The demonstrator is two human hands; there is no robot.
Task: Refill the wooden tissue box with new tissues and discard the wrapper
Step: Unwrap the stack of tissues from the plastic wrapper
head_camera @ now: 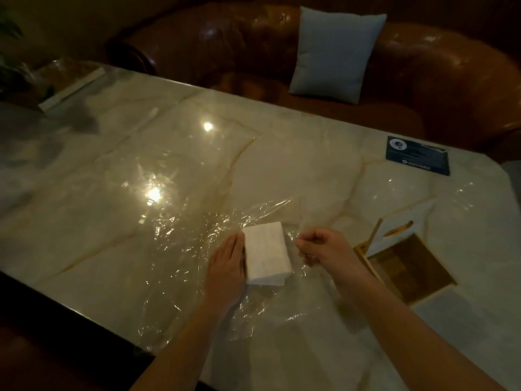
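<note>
Reaching over the near edge of the table (84,210), I had both hands down on the wrapper (180,249), a sheet of clear crinkled film spread flat beneath them. My left hand (225,266) lay open and flat, fingers straight, its inner edge pressed against the left side of the tissues (266,253). That white stack sat between my hands on the film, bare on top as far as I could tell. My right hand (327,246) was clenched just right of the stack, fingers curled in and pinching a fold of the film; I could not tell how much of it I held.

Right of my right hand lay the box (406,266), wooden, open side up, showing its dark inside. Its lid (400,230) leaned tilted just beyond it, pale with an oval slot.

Farther off, beyond and right of my right hand, a dark card (417,155) lay flat near the table's far edge. Past the table stood a brown leather sofa (451,80) with a pale cushion (335,55) propped on it, well beyond both hands.
</note>
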